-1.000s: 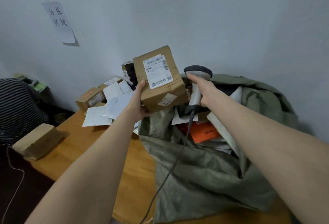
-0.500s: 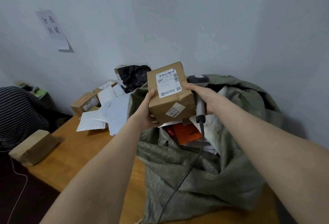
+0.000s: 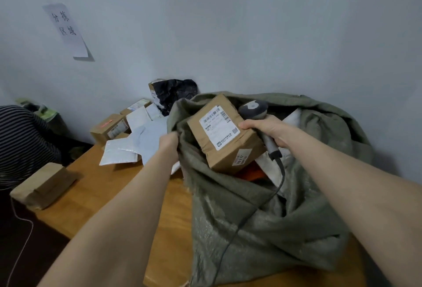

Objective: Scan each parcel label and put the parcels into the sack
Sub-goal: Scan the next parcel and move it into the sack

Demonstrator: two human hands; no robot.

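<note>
The sack [image 3: 262, 218] stands on the bench [image 3: 109, 195] at the right, its mouth open toward the wall [image 3: 251, 24], and a boxed parcel [image 3: 225, 133] sits in that mouth on top of the other parcels inside. Left of the sack, flat mailers [image 3: 137, 143] and small boxes [image 3: 109, 127] lie against the wall. Another box [image 3: 43, 186] lies at the bench's left edge.

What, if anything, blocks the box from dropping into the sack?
Nothing visible blocks it. The box sits in the open mouth of the sack, atop parcels already inside. The left hand holds the sack's rim aside; the right hand, gripping the scanner, touches the box's far edge.
</note>
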